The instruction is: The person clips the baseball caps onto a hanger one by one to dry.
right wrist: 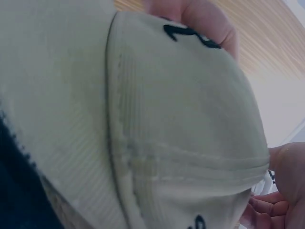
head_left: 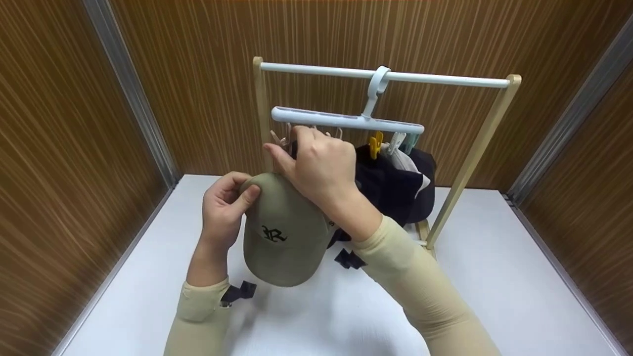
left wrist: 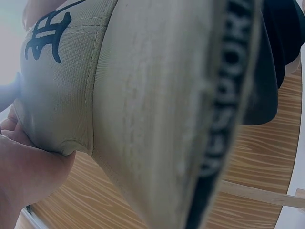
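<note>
An olive-beige cap [head_left: 287, 212] with a black letter emblem hangs brim-down in front of the rack. My left hand [head_left: 222, 207] pinches its crown between thumb and fingers at the left side. Above the crown, my right hand [head_left: 324, 163] is bent at the row of pale pink clips [head_left: 282, 140] under a light blue hanger [head_left: 321, 117]. Whether its fingertips grip a clip is hidden behind the hand. Up close, the cap's side panel [left wrist: 143, 95] fills much of the left wrist view, and its crown [right wrist: 190, 105] fills the right wrist view.
A white rail [head_left: 445, 79] on wooden posts [head_left: 474, 158] carries the hanger by its hook. Dark caps [head_left: 390, 188] hang at the right under yellow [head_left: 376, 145], white and green clips. Below is a white tabletop [head_left: 306, 321], with wood-grain panels [head_left: 198, 74] around it.
</note>
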Tool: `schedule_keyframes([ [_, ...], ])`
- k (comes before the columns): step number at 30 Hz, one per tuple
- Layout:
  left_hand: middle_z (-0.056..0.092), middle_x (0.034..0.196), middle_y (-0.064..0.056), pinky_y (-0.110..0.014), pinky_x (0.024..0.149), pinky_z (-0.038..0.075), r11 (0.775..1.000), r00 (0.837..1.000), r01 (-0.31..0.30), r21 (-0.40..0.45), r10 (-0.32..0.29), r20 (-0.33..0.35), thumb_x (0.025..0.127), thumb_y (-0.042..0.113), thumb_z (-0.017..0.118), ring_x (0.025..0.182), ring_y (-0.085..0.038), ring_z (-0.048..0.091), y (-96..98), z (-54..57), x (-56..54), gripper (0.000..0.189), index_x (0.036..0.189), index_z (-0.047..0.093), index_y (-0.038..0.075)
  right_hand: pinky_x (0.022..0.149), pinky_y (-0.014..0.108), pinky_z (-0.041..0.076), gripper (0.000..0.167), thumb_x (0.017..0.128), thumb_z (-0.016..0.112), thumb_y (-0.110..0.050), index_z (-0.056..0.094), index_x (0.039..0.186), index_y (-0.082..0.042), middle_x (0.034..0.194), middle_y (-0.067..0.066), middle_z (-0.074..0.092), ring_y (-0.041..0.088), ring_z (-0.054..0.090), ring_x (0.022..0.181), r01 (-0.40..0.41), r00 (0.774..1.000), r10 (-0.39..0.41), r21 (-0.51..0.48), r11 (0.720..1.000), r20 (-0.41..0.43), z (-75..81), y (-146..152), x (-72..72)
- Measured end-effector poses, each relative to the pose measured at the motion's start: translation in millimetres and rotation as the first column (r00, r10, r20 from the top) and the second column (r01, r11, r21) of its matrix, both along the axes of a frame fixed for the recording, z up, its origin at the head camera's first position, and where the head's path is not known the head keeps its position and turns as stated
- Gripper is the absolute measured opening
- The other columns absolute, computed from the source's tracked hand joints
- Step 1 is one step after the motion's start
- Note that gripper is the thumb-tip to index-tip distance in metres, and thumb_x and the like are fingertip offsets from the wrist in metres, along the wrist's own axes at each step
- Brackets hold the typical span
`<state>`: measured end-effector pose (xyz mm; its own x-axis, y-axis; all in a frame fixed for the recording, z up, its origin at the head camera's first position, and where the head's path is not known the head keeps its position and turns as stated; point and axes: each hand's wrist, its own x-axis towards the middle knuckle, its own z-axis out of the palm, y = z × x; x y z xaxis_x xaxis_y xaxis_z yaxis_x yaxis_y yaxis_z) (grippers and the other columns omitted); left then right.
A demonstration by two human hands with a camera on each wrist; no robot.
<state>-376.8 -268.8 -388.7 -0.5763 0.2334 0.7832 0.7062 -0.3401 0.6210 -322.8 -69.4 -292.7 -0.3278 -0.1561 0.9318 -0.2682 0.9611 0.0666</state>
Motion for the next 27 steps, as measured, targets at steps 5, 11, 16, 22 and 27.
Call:
schedule_keyframes([
  [5, 0.062, 0.081, -0.002, -0.027, 0.063, 0.047, 1.000, 1.000, 0.006, 0.001, -0.006, 0.006, 0.106, 0.013, 0.078, 0.070, -0.015, 0.055, 0.6, 0.2, 0.9, 0.030, 0.106, 0.068, -0.015, 0.043, 0.044, 0.048, 0.046, 0.103, 0.080, -0.047, 0.070, 0.083, -0.007, 0.064, 0.004, 0.065, 0.024, 0.062, 0.049, 0.034, 0.999, -0.034, 0.014, 0.999, -0.020, -1.0, -1, -7.3],
  [11, 0.062, 0.080, -0.002, -0.026, 0.063, 0.046, 1.000, 1.000, 0.009, 0.006, -0.009, 0.006, 0.106, 0.016, 0.079, 0.069, -0.015, 0.054, 0.8, 0.1, 1.2, 0.033, 0.106, 0.067, -0.015, 0.043, 0.043, 0.048, 0.031, 0.103, 0.080, -0.033, 0.075, 0.086, -0.008, 0.067, 0.005, 0.070, 0.024, 0.064, 0.050, -0.014, 0.999, 0.014, 0.000, 1.000, -0.040, -1.5, 0, -9.9],
  [16, 0.062, 0.080, -0.001, -0.026, 0.062, 0.046, 1.000, 1.000, 0.010, 0.007, -0.010, 0.002, 0.106, 0.017, 0.079, 0.068, -0.014, 0.053, 1.0, 0.8, 1.9, 0.035, 0.105, 0.067, -0.015, 0.044, 0.043, 0.049, 0.034, 0.104, 0.079, -0.038, 0.075, 0.089, -0.007, 0.069, 0.005, 0.071, 0.025, 0.064, 0.052, -0.014, 1.000, 0.014, 0.001, 1.000, -0.017, -2.1, 1, -10.2],
  [22, 0.062, 0.080, -0.002, -0.026, 0.063, 0.046, 1.000, 1.000, 0.013, 0.010, -0.013, -0.002, 0.106, 0.016, 0.079, 0.069, -0.014, 0.054, 1.3, 1.4, 1.6, 0.034, 0.105, 0.067, -0.016, 0.045, 0.046, 0.050, 0.036, 0.103, 0.081, -0.040, 0.075, 0.092, -0.006, 0.072, 0.006, 0.072, 0.027, 0.066, 0.054, 0.003, 1.000, -0.003, -0.001, 1.000, 0.002, -3.9, 4, -12.5],
  [27, 0.063, 0.081, -0.002, -0.027, 0.065, 0.047, 1.000, 1.000, 0.010, 0.003, -0.010, -0.009, 0.106, 0.018, 0.079, 0.071, -0.014, 0.055, 0.6, 0.8, 0.6, 0.035, 0.106, 0.067, -0.015, 0.046, 0.046, 0.052, 0.036, 0.103, 0.081, -0.040, 0.075, 0.094, -0.005, 0.074, 0.007, 0.074, 0.027, 0.068, 0.056, 0.001, 1.000, -0.001, 0.008, 1.000, 0.023, -6.3, 7, -12.9],
])
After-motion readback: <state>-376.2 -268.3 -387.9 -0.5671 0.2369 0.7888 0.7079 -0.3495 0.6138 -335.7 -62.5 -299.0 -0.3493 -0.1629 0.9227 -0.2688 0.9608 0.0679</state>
